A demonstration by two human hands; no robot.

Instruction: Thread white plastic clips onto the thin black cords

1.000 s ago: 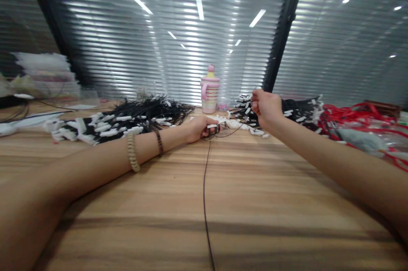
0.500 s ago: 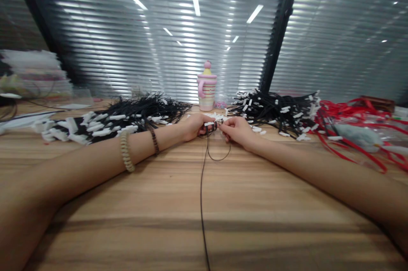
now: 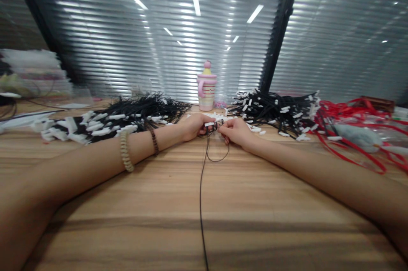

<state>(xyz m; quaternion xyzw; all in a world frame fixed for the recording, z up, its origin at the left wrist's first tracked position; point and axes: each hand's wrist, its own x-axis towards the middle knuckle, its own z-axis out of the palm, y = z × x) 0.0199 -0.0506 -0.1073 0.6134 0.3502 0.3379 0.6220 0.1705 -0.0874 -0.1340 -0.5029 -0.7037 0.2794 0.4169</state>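
Note:
Near the middle of the wooden table (image 3: pixel 178 203), my left hand (image 3: pixel 196 127) is closed on a black cord (image 3: pixel 201 194), with a small white piece at its fingertips. Just to its right, my right hand (image 3: pixel 234 130) pinches part of the same cord. Between the hands the cord is bunched in small turns, and a loop hangs below them. One long strand runs down to the table's front edge. Small white pieces (image 3: pixel 219 116) lie right behind the hands.
Black cords with white ends lie heaped at left (image 3: pixel 143 111) and at right (image 3: pixel 274 107). A pink cup (image 3: pixel 207 90) stands behind the hands. Red ribbons (image 3: pixel 353 152) and plastic bags are at far right, stacked clear packs (image 3: pixel 38 75) at far left. Blinds rise behind.
My right hand has shifted very slightly left, toward my left hand. The hanging loop and long strand have moved a little to the left.

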